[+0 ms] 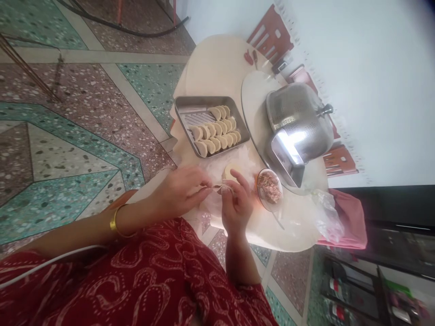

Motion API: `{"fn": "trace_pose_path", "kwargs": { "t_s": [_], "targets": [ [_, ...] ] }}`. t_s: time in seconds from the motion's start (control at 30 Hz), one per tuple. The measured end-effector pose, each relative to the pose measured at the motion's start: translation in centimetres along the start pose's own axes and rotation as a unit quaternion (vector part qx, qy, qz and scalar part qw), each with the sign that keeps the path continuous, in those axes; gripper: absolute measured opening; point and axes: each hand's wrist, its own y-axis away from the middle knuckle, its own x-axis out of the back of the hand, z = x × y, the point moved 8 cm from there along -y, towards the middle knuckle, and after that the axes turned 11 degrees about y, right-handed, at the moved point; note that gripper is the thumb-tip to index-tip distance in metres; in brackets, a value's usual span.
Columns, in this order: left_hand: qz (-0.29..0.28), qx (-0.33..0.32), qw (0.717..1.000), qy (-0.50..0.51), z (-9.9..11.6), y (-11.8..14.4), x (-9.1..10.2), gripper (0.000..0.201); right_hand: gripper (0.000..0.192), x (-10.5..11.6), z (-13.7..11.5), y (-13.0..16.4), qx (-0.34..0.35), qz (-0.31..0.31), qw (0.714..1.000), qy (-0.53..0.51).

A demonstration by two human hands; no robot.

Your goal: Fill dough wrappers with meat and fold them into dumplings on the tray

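Red patterned cloth (152, 276) fills the near edge, and above it the left hand (180, 190), a gold bangle (117, 222) at its wrist, meets the right hand (236, 203) over a round pale table (217, 68). Both sets of fingers are pressed together, pinching a small dumpling (224, 186) between them, just in front of a dough wrapper (230, 171). It looks light, soft and easily torn, best held by its sealed rim. Beyond sits a tray (183, 105) of finished dumplings; rightward, a filling bowl (269, 189) and a steel colander (299, 120).
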Motion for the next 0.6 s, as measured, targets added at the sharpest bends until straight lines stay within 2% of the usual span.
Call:
{"fn": "trace_pose_path", "kwargs": {
  "t_s": [0.1,0.17,0.37,0.6],
  "targets": [
    [-0.008,0.097,0.994,0.054,-1.8,0.1,0.5,0.006,0.012,0.1,-0.2,0.1,0.011,0.001,1.000,0.004],
    [-0.019,0.123,0.990,0.068,-2.4,-0.1,0.5,0.008,0.012,0.1,-0.3,0.1,0.018,0.001,1.000,0.006],
    [-0.085,0.085,0.992,0.044,-2.2,-0.9,-0.2,0.014,0.012,0.2,-0.7,0.1,0.029,0.003,0.999,0.014],
    [-0.104,0.062,0.992,0.032,-1.9,-0.8,-0.1,0.016,0.012,0.2,-0.5,0.1,0.015,-0.002,1.000,0.011]
  ]
}}
